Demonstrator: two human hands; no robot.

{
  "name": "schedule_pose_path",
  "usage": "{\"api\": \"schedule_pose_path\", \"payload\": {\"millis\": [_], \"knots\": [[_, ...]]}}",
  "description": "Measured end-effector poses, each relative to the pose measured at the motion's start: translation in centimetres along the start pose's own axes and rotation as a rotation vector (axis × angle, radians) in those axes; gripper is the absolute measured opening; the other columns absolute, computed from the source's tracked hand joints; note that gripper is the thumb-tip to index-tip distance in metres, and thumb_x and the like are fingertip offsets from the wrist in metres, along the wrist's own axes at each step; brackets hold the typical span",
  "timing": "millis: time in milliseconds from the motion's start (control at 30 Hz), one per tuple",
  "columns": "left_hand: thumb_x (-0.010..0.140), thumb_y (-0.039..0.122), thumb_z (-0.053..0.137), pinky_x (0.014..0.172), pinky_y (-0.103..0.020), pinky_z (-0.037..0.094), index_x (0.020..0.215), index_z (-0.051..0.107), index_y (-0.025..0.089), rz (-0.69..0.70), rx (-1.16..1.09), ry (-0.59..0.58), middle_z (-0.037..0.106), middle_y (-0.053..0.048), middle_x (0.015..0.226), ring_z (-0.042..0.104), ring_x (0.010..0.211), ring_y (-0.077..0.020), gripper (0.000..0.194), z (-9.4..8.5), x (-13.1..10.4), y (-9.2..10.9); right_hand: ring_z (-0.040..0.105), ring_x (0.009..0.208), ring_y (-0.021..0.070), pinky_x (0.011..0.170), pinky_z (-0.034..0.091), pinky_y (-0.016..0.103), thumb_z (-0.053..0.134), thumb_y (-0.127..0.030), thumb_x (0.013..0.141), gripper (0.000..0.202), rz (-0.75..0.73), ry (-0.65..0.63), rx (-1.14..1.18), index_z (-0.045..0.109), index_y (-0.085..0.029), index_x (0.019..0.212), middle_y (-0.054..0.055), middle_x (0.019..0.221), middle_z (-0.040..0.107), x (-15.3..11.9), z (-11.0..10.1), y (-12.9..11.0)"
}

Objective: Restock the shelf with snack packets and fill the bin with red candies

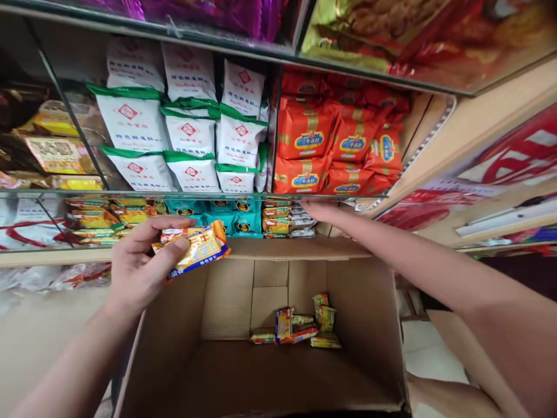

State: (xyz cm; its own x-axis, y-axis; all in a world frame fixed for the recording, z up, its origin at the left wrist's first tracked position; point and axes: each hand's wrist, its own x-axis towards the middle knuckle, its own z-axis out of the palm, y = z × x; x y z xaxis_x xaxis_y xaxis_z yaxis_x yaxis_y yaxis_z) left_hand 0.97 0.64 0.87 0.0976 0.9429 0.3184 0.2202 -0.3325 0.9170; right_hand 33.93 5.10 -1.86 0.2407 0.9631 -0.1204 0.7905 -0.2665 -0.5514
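My left hand (pixel 145 255) is closed on a small yellow, orange and blue biscuit packet (pixel 202 249), thumb on top. A bit of a second red-edged wrapper shows behind the thumb. It is held above the left side of an open cardboard box (pixel 174 342). My right hand (pixel 319 210) reaches into the lower shelf, beside a stack of orange-and-yellow packets (pixel 277 217) and some silvery packets (pixel 302 220). The shelf edge hides its fingers, so I cannot see what they touch. Several small packets (pixel 284 325) lie at the bottom of the box.
White packets with green tops (pixel 187 130) and red packets (pixel 308 130) fill the shelf above, behind a glass edge (pixel 209 195). Teal packets (pixel 224 223) stand on the lower shelf. A wooden side panel (pixel 491 110) slopes down at the right.
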Motion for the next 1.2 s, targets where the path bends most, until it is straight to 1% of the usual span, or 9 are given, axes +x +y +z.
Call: {"api": "schedule_pose_path", "payload": {"millis": [167,233,300,367,533,700,967,1100,1200], "knots": [[0.07,0.02,0.059,0.072,-0.027,0.043,0.09,0.058,0.016,0.017,-0.069,0.035,0.063,0.0,0.09,0.055,0.083,-0.0157,0.02,0.3,-0.4,-0.1,0.029,0.12,0.0218,0.099,0.022,0.041,0.038,-0.03,0.083,0.029,-0.493,0.044,-0.159,0.053,-0.019,0.105,0.006,0.127,0.04,-11.8,-4.1,0.2],[0.071,0.019,0.058,0.072,-0.026,0.043,0.092,0.058,0.015,0.034,-0.073,0.037,0.064,0.0,0.09,0.055,0.083,-0.0154,0.022,0.5,-0.4,-0.2,0.034,0.115,0.0202,0.097,0.025,0.039,0.046,-0.025,0.079,0.022,-0.725,0.037,-0.128,0.056,-0.023,0.099,0.004,0.117,0.049,-17.2,-4.4,0.3],[0.07,0.019,0.059,0.069,-0.025,0.043,0.091,0.058,0.014,0.037,-0.069,0.052,0.064,0.0,0.088,0.055,0.08,-0.0146,0.021,0.6,-0.4,-0.2,0.041,0.108,0.0184,0.094,0.03,0.036,0.047,-0.021,0.077,0.023,-0.804,-0.163,-0.124,0.056,-0.023,0.099,0.004,0.107,0.055,-21.0,-2.6,0.6],[0.069,0.02,0.061,0.068,-0.024,0.043,0.089,0.059,0.013,0.038,-0.069,0.061,0.063,0.0,0.087,0.054,0.079,-0.0141,0.021,0.7,-0.4,0.0,0.045,0.103,0.0183,0.09,0.035,0.033,0.046,-0.021,0.077,0.026,-0.696,-0.338,-0.133,0.054,-0.019,0.102,0.008,0.108,0.053,-22.5,1.4,1.2],[0.067,0.021,0.063,0.078,-0.026,0.04,0.097,0.054,0.02,0.06,-0.127,0.135,0.059,-0.001,0.098,0.051,0.092,-0.0167,0.032,0.9,-2.4,1.5,0.047,0.1,0.0257,0.082,0.039,0.038,0.054,-0.026,0.066,0.034,-0.578,-0.635,-0.336,0.058,-0.012,0.097,0.014,0.107,0.054,-20.6,13.5,1.8],[0.072,0.026,0.058,0.075,-0.025,0.044,0.097,0.052,0.026,-0.223,-0.374,0.052,0.055,0.0,0.106,0.052,0.094,-0.0161,0.026,1.9,-6.4,3.5,0.059,0.081,0.028,0.072,0.042,0.042,0.049,-0.017,0.067,0.021,-0.571,-0.746,-0.542,0.063,-0.014,0.083,0.013,0.083,0.065,-19.6,18.2,-0.3],[0.063,0.028,0.064,0.071,-0.025,0.047,0.099,0.052,0.028,-0.505,-0.505,-0.055,0.059,0.0,0.103,0.056,0.089,-0.0189,0.038,2.0,-8.8,4.3,0.061,0.074,0.0319,0.054,0.044,0.038,0.051,-0.028,0.06,0.044,-0.408,-0.571,-0.347,0.05,-0.022,0.103,0.012,0.086,0.065,-18.3,17.4,0.1],[0.059,0.034,0.065,0.051,-0.022,0.044,0.076,0.059,0.02,-0.669,-0.481,-0.129,0.064,0.0,0.071,0.057,0.058,-0.0147,0.022,2.2,-10.0,3.2,0.06,0.075,0.019,0.06,0.043,0.027,0.036,-0.022,0.073,0.037,-0.255,-0.377,0.147,0.044,-0.018,0.109,0.007,0.087,0.063,-17.4,13.4,-0.8],[0.063,0.04,0.063,0.044,-0.019,0.038,0.087,0.059,0.019,-0.726,-0.416,-0.2,0.059,0.002,0.056,0.051,0.048,-0.0107,0.032,3.5,-10.8,2.7,0.057,0.076,0.0139,0.062,0.043,0.024,0.031,-0.023,0.079,0.038,-0.118,-0.36,0.631,0.044,-0.017,0.114,0.005,0.093,0.061,-17.7,9.0,-2.2]]}}
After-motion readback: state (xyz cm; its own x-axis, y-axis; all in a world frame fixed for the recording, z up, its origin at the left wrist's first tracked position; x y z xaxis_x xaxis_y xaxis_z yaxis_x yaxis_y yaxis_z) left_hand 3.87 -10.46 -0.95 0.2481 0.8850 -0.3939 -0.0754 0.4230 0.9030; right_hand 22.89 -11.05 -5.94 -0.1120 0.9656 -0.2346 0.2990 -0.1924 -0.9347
